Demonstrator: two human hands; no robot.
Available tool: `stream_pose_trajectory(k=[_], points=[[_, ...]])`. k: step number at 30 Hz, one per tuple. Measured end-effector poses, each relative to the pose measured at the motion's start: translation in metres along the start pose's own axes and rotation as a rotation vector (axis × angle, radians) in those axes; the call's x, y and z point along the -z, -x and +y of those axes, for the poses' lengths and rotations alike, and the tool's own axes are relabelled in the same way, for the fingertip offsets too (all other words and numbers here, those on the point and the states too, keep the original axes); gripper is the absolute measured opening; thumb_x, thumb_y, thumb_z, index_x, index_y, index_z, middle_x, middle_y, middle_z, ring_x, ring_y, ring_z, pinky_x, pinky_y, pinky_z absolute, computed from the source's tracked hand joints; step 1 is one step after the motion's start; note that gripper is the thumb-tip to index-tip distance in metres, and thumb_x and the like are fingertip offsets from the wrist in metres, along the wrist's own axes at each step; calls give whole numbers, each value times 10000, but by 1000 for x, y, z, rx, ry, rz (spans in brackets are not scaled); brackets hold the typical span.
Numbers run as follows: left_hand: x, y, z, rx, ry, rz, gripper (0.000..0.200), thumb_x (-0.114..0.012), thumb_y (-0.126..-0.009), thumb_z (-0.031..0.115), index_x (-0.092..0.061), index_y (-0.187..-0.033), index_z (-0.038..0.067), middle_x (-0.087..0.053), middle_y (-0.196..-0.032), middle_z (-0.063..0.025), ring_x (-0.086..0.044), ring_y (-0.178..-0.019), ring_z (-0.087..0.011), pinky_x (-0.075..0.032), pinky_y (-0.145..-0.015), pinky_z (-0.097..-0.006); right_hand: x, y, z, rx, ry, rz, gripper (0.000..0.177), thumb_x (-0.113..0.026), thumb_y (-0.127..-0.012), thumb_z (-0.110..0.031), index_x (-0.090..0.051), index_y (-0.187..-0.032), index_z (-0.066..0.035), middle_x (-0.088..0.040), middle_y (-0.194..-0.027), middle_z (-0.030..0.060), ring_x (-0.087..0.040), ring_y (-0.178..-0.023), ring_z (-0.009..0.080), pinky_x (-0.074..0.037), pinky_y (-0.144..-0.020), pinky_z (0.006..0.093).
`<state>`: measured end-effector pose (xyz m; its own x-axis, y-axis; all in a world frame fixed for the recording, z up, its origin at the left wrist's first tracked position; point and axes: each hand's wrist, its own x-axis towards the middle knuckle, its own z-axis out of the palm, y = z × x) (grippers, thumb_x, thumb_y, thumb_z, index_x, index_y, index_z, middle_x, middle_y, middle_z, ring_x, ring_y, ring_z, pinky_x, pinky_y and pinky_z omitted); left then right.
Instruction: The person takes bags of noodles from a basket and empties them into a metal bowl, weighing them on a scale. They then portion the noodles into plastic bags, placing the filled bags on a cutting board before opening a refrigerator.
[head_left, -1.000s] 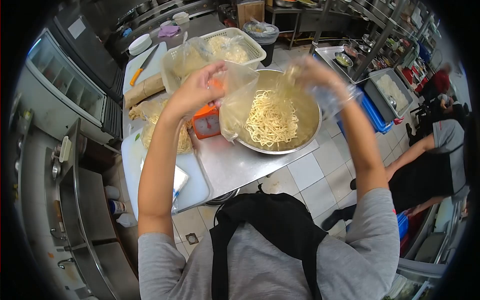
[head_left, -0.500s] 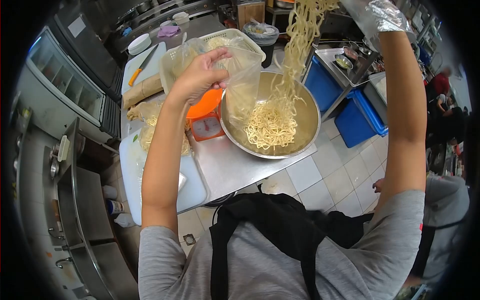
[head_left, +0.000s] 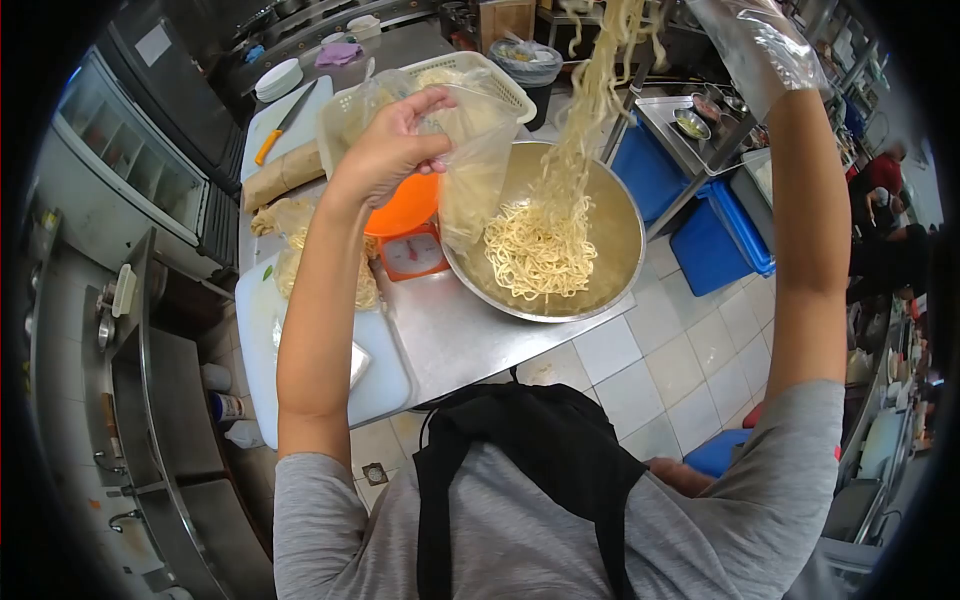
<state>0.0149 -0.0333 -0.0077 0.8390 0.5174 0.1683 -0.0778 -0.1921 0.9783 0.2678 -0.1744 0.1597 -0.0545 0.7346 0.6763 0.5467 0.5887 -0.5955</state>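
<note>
My left hand (head_left: 400,145) pinches the rim of a clear plastic bag (head_left: 475,190), which hangs against the left side of a large steel bowl (head_left: 620,255). Pale yellow noodles (head_left: 540,255) lie heaped in the bowl. A long bunch of strands (head_left: 595,100) rises from the heap past the top edge of view. Raised at the upper right, my right hand (head_left: 765,50) is wrapped in clear plastic; its fingers are out of frame, beside the top of the hanging strands.
An orange scale (head_left: 412,252) stands left of the bowl, near bagged noodles (head_left: 365,285) and a white cutting board (head_left: 385,385). Behind are a cream basket (head_left: 515,95) and an orange-handled knife (head_left: 282,130). Blue bins (head_left: 715,240) sit right of the table; a person stands far right.
The hanging strands have shifted slightly, with a thinner bunch at the top. My right hand sits a little lower, and my left hand has moved slightly left with the bag.
</note>
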Motion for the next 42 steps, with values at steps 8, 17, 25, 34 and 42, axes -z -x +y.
stream_pose_trajectory(k=[8,17,25,34,42], points=[[-1,1,5,-6,-2,-10,629,-554,-698,1,-318,-1275,-84,-417,-1276,-119,-496,-560,-57,-397,-483,-160,-12,11,15,130,-151,16,284,-691,-710,-141,-581,-953,-43,-603,-811,41,-552,-729,88,-437,-625,206],[-8,7,9,17,-28,-13,615,-503,-709,-45,-313,-1293,-58,-406,-1303,-107,-419,-536,-35,-356,-455,-153,-124,208,249,-622,839,-443,284,-581,-772,-296,-598,-963,-87,-600,-952,147,-576,-866,259,-449,-719,387],[-12,4,8,33,-85,-29,632,-546,-711,14,-308,-1291,-68,-413,-1289,-116,-488,-558,-53,-390,-486,-166,-139,205,184,-631,1086,-420,340,-630,-667,-348,-639,-916,-118,-611,-944,118,-580,-883,293,-453,-773,396],[-16,4,4,15,-33,-14,638,-499,-696,-58,-291,-1300,-70,-410,-1301,-103,-425,-545,-37,-363,-462,-162,-65,100,49,-212,316,147,327,-631,-762,-335,-626,-914,-46,-545,-1065,80,-529,-947,152,-438,-765,314],[-13,7,6,10,-31,-15,636,-529,-701,-17,-301,-1292,-73,-420,-1283,-109,-465,-554,-46,-383,-476,-161,-22,45,-7,-321,-35,158,98,-621,-752,-97,-600,-825,-35,-578,-702,51,-541,-677,131,-423,-607,266]])
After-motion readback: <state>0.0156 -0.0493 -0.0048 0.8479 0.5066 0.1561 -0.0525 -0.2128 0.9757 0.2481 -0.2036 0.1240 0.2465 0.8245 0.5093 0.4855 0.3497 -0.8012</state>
